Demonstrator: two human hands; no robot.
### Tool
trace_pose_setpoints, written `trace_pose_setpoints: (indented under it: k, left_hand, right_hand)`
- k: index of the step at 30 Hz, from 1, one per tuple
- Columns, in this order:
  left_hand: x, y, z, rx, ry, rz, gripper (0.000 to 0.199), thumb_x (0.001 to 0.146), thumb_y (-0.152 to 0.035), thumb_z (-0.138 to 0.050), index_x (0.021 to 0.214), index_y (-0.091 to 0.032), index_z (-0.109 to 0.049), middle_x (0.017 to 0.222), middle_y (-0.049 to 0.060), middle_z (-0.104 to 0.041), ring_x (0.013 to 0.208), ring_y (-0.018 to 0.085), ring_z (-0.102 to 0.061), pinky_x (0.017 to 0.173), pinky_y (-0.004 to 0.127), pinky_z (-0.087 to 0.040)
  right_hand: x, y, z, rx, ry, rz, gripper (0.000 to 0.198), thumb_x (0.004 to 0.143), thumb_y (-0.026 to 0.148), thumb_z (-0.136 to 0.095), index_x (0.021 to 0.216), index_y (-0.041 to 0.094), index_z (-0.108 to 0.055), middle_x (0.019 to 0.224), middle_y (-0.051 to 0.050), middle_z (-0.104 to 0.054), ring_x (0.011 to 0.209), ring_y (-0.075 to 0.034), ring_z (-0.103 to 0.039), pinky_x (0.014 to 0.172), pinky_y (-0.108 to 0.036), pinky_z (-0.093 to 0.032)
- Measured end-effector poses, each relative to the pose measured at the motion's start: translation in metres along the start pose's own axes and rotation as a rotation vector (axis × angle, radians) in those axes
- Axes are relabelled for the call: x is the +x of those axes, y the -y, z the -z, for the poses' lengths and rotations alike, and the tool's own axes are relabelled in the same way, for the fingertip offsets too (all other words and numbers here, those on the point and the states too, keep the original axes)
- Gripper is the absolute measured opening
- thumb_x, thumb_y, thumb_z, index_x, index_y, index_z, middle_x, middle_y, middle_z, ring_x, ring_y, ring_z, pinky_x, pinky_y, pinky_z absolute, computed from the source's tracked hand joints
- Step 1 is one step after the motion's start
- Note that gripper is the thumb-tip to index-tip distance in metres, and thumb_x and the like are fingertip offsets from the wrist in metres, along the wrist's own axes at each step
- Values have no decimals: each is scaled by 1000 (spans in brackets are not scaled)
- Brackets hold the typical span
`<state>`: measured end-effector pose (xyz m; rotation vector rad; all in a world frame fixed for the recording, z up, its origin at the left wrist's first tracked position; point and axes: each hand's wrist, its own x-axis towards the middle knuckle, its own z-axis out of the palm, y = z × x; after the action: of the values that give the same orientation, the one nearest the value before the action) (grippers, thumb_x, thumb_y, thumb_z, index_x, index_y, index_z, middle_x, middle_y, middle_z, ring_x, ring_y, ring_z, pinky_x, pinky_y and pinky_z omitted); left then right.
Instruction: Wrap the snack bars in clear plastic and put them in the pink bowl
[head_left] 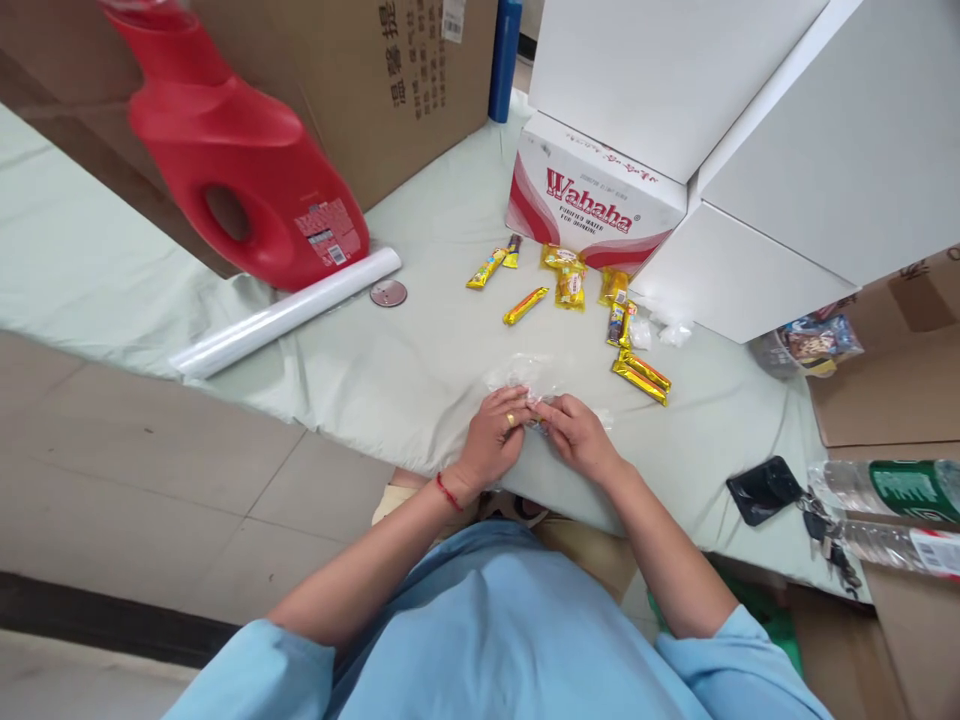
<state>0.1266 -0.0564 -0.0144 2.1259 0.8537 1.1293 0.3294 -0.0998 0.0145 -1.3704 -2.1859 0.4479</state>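
Note:
At the near edge of the cloth-covered table, my left hand (496, 432) and my right hand (576, 436) meet over a sheet of clear plastic film (536, 372). Fingers of both hands are closed on the film, around a small item that they mostly cover; its kind cannot be made out. A ring and a red wrist cord are on the left. Beyond my hands lie yellow snack packets (570, 288), a single yellow stick packet (526, 306) and a pair of gold stick packets (642, 377). Crumpled clear plastic (675, 332) sits beside them.
A red detergent jug (247, 170), a roll of clear film (292, 312) and a round metal disc (388, 293) are at left. White boxes and a Wahaha carton (592, 195) stand behind. A black phone (763, 490), keys (825, 535) and plastic bottles (885, 487) lie at right.

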Motion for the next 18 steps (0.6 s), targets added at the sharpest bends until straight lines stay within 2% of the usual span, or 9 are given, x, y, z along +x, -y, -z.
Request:
trace_pose_setpoints:
  k: [5,8,10,13,15,18]
  left_hand:
    - [4,-3,7,-194,-248,244,25,92,-18,-55,77,-25,-74,90,5,-81,122,24,-71,107,47,-58]
    - [5,-4,11,-204,-281,362,22,90,-23,-57,75,-24,-73,97,5,-80,125,24,-70,106,45,-59]
    - [2,-4,15,-203,-273,393,20,90,-26,-58,77,-24,-74,107,6,-81,130,25,-68,110,45,-57]
    - [-4,-5,22,-217,-273,407,19,93,-30,-59,84,-23,-74,111,8,-81,139,27,-63,117,48,-52]
    - [-8,-5,28,-228,-332,395,17,95,-30,-59,89,-23,-73,112,9,-80,141,27,-61,118,49,-50]
    - [-9,2,44,-154,-487,393,13,96,-29,-59,94,-23,-71,118,11,-77,144,27,-56,120,50,-47]
  right_hand:
    - [15,12,-8,11,75,-46,46,108,25,-41,149,27,-62,96,-6,-59,92,-23,-54,85,-34,-50]
    - [24,16,-9,14,125,-71,48,106,22,-42,150,29,-61,98,-6,-59,92,-23,-53,85,-33,-50]
    - [29,16,-11,13,142,-70,47,105,20,-43,147,30,-64,98,-6,-59,93,-22,-52,86,-33,-50]
    - [34,17,-17,10,144,-54,49,105,16,-42,145,32,-65,100,-5,-59,95,-22,-52,88,-33,-49]
    - [35,18,-23,2,135,-55,52,104,14,-40,146,32,-64,101,-5,-59,96,-22,-52,89,-33,-49]
    - [33,19,-30,-13,119,-90,53,104,15,-40,148,31,-63,101,-6,-59,93,-22,-52,87,-33,-49]
